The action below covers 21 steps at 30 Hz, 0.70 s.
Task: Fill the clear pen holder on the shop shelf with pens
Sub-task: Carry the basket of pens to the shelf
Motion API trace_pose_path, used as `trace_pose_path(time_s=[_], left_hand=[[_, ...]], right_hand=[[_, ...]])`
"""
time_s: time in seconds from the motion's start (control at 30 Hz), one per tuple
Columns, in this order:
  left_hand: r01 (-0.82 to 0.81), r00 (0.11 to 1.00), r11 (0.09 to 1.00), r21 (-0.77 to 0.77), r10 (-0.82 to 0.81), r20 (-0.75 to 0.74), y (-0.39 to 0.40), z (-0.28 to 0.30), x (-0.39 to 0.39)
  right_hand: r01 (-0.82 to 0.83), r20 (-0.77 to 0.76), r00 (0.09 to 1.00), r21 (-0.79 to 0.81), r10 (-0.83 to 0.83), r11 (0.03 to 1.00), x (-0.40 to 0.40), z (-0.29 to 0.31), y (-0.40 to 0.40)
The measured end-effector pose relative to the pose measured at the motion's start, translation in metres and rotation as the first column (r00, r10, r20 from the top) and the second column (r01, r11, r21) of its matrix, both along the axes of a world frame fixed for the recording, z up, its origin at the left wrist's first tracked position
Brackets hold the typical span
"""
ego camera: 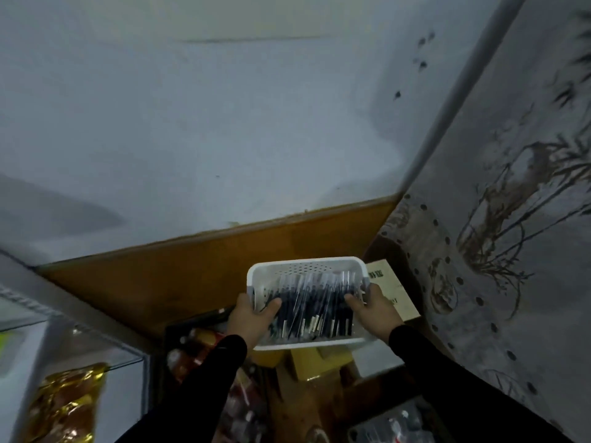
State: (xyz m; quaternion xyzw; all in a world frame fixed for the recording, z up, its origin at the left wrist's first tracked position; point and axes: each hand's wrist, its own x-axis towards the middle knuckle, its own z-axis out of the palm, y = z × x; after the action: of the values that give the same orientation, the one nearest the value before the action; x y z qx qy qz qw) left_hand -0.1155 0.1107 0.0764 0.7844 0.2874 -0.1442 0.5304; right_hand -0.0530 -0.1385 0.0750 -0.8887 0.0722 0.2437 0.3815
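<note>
White basket (307,266) of dark pens (315,306) gripped between left hand (252,314) and right hand (375,310), thumbs lay inside the rim, box (388,284) lettering behind was unreadable

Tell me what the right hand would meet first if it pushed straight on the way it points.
The right hand already grips the white basket; beyond its rim, probably the pens inside, though depth is unclear.

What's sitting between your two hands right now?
In the head view, the white basket spans the gap between the left hand and the right hand, each hand's grip on one side; dark pens lie inside it.
</note>
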Motion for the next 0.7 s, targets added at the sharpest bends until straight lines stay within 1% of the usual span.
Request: trace_pose_path(time_s=[0.07,0.27,0.37,0.4,0.43,0.57,0.63,0.7], left_hand=[[-0.069,0.997,0.998,-0.001,0.069,0.045,0.026,0.016,-0.022],[-0.273,0.957,0.962,-0.008,0.273,0.098,0.090,0.054,-0.085],[-0.352,0.930,0.936,0.021,0.346,0.127,0.125,0.052,-0.115],[-0.373,0.921,0.927,0.044,0.363,0.143,0.141,0.037,-0.124],[-0.403,0.908,0.913,0.066,0.390,0.154,0.154,0.023,-0.134],[-0.573,0.812,0.814,0.097,0.548,0.204,0.158,0.063,-0.196],[-0.619,0.779,0.777,0.116,0.589,0.213,0.166,0.068,-0.226],[-0.682,0.730,0.722,0.118,0.658,0.186,0.175,0.070,-0.260]], right_hand=[[-0.047,0.030,0.998,0.021,0.047,0.999,-0.010,0.018,0.029],[-0.240,0.084,0.968,0.033,0.236,0.970,-0.030,0.062,0.114],[-0.345,0.137,0.931,0.039,0.337,0.938,-0.040,0.070,0.152],[-0.384,0.146,0.915,0.039,0.375,0.922,-0.044,0.072,0.164],[-0.423,0.150,0.898,0.034,0.414,0.906,-0.050,0.074,0.175],[-0.555,0.147,0.827,0.064,0.542,0.829,-0.080,0.078,0.216],[-0.628,0.137,0.776,0.085,0.616,0.773,-0.098,0.079,0.238],[-0.686,0.130,0.727,0.098,0.675,0.721,-0.119,0.080,0.260]])
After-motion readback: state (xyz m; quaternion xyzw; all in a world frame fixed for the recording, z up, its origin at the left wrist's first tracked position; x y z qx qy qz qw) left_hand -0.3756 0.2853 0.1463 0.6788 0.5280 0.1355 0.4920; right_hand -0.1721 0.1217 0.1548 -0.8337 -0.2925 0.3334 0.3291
